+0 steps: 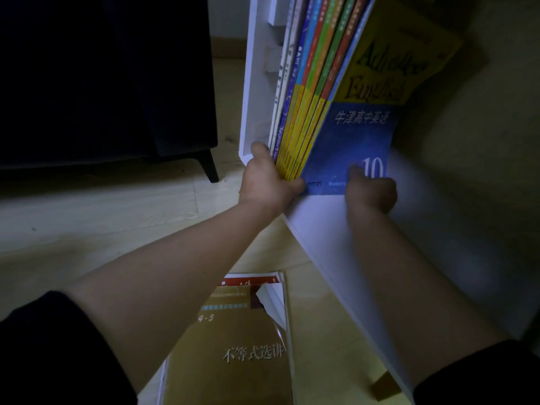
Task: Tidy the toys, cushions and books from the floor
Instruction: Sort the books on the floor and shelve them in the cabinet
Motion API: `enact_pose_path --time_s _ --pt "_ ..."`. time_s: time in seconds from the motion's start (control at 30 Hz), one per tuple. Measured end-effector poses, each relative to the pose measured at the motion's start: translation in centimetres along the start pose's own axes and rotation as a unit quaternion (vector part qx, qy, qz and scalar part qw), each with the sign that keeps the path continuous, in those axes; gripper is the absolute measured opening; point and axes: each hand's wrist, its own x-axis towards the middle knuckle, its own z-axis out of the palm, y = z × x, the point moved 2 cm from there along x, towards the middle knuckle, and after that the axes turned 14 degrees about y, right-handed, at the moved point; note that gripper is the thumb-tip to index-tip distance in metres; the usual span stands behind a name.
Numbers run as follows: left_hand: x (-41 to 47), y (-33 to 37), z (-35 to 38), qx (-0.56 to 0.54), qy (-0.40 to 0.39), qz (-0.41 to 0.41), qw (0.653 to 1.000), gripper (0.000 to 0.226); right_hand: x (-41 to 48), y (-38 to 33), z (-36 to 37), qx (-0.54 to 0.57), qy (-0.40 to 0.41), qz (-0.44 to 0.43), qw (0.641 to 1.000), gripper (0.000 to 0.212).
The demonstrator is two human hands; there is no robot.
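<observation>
Blue book [350, 141] leaning at end of book row [309, 83] inside white shelf [254, 83]. Right hand [371, 191] pinching its lower edge, thumb on cover. Left hand [268, 179] gripping book row's lower ends. Brown book [233, 361] lying on floor [87, 214] nearby.
</observation>
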Motion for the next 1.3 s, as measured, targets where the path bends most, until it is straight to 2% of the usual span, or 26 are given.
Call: enact_pose_path --time_s 0.1,0.27,0.4,0.6,0.7,0.8,0.9,1.03,1.2,1.23,1.3 --pt "0.3 0.3 -0.1 0.010 -0.008 0.023 1.000 0.072 0.2 -0.1 0.4 0.067 -0.059 0.055 0.995 0.049" --pt "0.8 0.3 0.1 0.030 -0.026 0.025 0.999 0.058 0.3 -0.8 1.0 0.147 -0.095 0.113 0.978 0.047" --pt "0.6 0.1 0.4 0.020 -0.026 0.028 0.999 0.057 -0.7 -1.4 2.0 0.163 -0.111 0.092 0.976 0.062" --pt "0.8 -0.2 0.9 0.008 -0.009 -0.001 1.000 0.060 0.5 -0.8 3.0 0.169 -0.195 0.035 0.966 0.087" --pt "1.3 -0.4 0.8 0.052 -0.013 -0.003 0.999 0.059 1.2 -0.2 3.5 0.154 -0.189 0.002 0.970 0.090" --pt "2.1 -0.5 0.5 0.108 -0.004 0.029 0.994 0.070 1.5 0.4 3.7 0.144 -0.202 -0.017 0.969 0.103" --pt "2.2 -0.2 0.5 0.084 0.002 0.047 0.995 0.072 1.1 0.1 3.4 0.150 -0.216 -0.022 0.965 0.095" --pt "2.3 -0.1 0.4 0.070 -0.003 0.031 0.997 0.056 0.0 -1.0 2.7 0.154 -0.213 -0.028 0.964 0.083" --pt "2.0 -0.2 0.1 0.037 -0.021 0.020 0.999 0.056 -0.3 -1.1 2.5 0.132 -0.231 -0.029 0.963 0.110" --pt "2.0 -0.1 0.1 0.040 -0.029 0.022 0.999 0.057 -0.2 -1.2 2.3 0.126 -0.239 -0.024 0.963 0.107" --pt "2.2 -0.1 0.0 0.055 -0.043 0.022 0.997 0.060 0.3 -1.2 2.3 0.120 -0.246 -0.025 0.961 0.087"
